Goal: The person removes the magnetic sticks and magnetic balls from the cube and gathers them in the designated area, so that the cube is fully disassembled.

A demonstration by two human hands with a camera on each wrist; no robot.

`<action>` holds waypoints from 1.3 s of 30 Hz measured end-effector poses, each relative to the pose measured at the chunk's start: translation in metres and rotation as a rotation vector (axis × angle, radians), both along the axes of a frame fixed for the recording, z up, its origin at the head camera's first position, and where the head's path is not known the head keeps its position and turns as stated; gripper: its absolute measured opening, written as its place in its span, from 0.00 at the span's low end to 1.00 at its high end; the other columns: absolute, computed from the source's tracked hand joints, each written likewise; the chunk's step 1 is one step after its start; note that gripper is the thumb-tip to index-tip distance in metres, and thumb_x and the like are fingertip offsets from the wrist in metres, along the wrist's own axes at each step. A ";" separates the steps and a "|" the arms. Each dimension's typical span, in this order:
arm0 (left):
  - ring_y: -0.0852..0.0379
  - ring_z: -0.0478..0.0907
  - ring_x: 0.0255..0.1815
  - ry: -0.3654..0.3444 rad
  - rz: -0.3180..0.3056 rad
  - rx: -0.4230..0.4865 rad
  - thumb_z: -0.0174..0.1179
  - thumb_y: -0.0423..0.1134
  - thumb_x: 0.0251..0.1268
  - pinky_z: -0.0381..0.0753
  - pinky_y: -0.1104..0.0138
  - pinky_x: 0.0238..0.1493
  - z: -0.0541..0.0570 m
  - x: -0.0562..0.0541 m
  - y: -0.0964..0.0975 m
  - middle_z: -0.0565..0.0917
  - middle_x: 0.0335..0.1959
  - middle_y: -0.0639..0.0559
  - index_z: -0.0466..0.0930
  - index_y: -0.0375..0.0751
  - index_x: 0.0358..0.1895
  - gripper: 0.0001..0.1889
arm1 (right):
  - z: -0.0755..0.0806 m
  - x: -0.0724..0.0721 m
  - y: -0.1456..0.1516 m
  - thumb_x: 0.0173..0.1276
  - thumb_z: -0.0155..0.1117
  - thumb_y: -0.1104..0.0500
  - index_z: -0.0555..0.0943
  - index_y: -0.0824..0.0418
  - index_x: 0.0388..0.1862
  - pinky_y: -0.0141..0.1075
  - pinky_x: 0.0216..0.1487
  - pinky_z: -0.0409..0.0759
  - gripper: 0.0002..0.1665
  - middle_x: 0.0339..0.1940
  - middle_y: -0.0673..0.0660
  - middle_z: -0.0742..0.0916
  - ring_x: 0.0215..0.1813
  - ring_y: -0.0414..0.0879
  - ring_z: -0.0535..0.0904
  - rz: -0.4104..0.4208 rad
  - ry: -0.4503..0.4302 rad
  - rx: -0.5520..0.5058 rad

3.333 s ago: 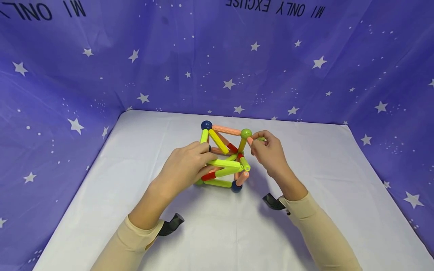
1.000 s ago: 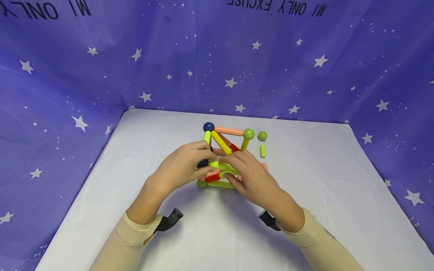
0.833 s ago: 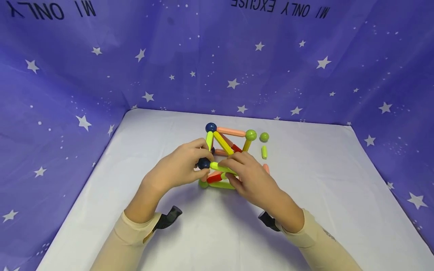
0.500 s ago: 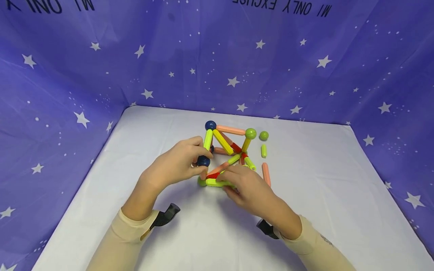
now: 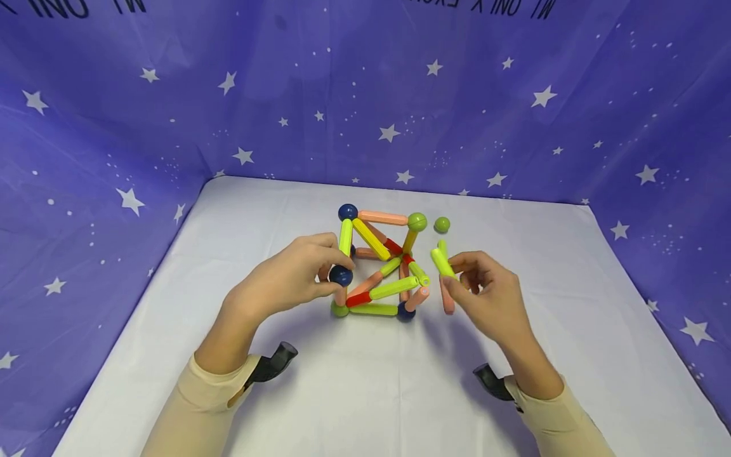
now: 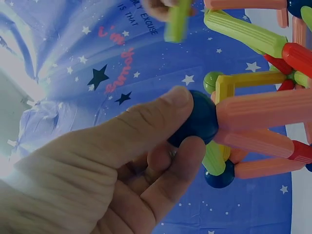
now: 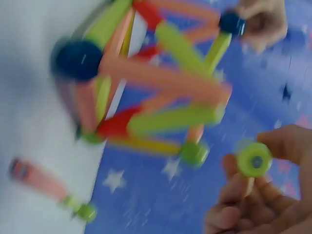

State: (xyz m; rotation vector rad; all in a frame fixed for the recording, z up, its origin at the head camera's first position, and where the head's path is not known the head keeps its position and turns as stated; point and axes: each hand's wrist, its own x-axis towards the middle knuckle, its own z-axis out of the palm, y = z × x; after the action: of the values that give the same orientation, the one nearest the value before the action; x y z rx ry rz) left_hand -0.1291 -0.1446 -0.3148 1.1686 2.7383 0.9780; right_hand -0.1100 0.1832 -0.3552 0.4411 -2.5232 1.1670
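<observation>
A frame of magnetic rods and balls stands on the white table, in salmon, yellow, red, yellow-green, blue and green. My left hand point(image 5: 285, 274) pinches the dark blue ball point(image 5: 341, 275) at its upper front left corner, between thumb and fingers. In the left wrist view a salmon rod point(image 6: 263, 109) joins that ball point(image 6: 200, 118). To the right of the frame, my right hand point(image 5: 490, 293) holds a yellow-green magnetic rod point(image 5: 442, 263) between thumb and fingers; the right wrist view shows the rod's round end point(image 7: 254, 160). Two rods point(image 5: 394, 288) lean out from the frame with free ends.
A loose green ball point(image 5: 442, 225), a short yellow-green rod point(image 5: 442, 244) and a salmon rod point(image 5: 447, 299) lie right of the frame, partly behind my right hand's rod. A purple starry cloth point(image 5: 365, 95) rises behind the table point(image 5: 365, 393).
The right hand has pulled the yellow-green rod off the blue ball and carried it right. Earlier it let go of pieces that now lie to the right. The left hand stays at the blue ball.
</observation>
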 end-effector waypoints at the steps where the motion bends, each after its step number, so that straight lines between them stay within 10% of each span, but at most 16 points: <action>1: 0.62 0.74 0.30 -0.001 -0.008 -0.005 0.76 0.36 0.50 0.76 0.71 0.30 0.001 0.000 0.000 0.74 0.34 0.58 0.87 0.46 0.44 0.15 | -0.003 -0.005 0.008 0.60 0.70 0.63 0.82 0.54 0.43 0.32 0.24 0.70 0.12 0.29 0.48 0.83 0.27 0.44 0.75 -0.050 -0.037 0.028; 8: 0.61 0.72 0.27 -0.023 -0.027 -0.023 0.76 0.43 0.48 0.76 0.71 0.28 0.003 0.002 0.001 0.75 0.37 0.59 0.87 0.48 0.44 0.17 | -0.036 -0.036 0.047 0.60 0.70 0.54 0.79 0.63 0.44 0.38 0.28 0.74 0.18 0.32 0.54 0.86 0.30 0.46 0.79 -0.167 -0.418 0.287; 13: 0.62 0.72 0.27 -0.013 -0.023 -0.030 0.76 0.44 0.46 0.76 0.72 0.28 0.004 0.003 0.002 0.75 0.38 0.59 0.87 0.47 0.44 0.19 | -0.058 -0.048 0.058 0.60 0.71 0.51 0.78 0.65 0.44 0.37 0.27 0.73 0.21 0.31 0.55 0.83 0.29 0.46 0.76 -0.173 -0.518 0.358; 32: 0.61 0.71 0.28 -0.005 -0.017 -0.039 0.76 0.45 0.46 0.75 0.71 0.29 0.002 0.002 0.001 0.75 0.40 0.60 0.87 0.48 0.44 0.18 | -0.062 -0.050 0.051 0.65 0.67 0.53 0.79 0.65 0.46 0.38 0.30 0.76 0.18 0.33 0.55 0.85 0.29 0.45 0.81 -0.131 -0.580 0.281; 39: 0.62 0.71 0.28 -0.007 -0.017 -0.044 0.76 0.45 0.46 0.75 0.71 0.30 0.002 0.001 0.001 0.75 0.39 0.60 0.87 0.48 0.44 0.19 | -0.040 -0.035 0.022 0.69 0.60 0.53 0.81 0.59 0.48 0.36 0.30 0.72 0.13 0.33 0.52 0.82 0.33 0.47 0.75 -0.132 -0.257 0.196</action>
State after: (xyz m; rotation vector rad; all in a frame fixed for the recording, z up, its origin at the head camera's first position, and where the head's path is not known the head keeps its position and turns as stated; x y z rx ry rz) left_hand -0.1277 -0.1432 -0.3125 1.1776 2.7248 0.9129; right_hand -0.1450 0.2053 -0.3951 0.1746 -2.8531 0.9866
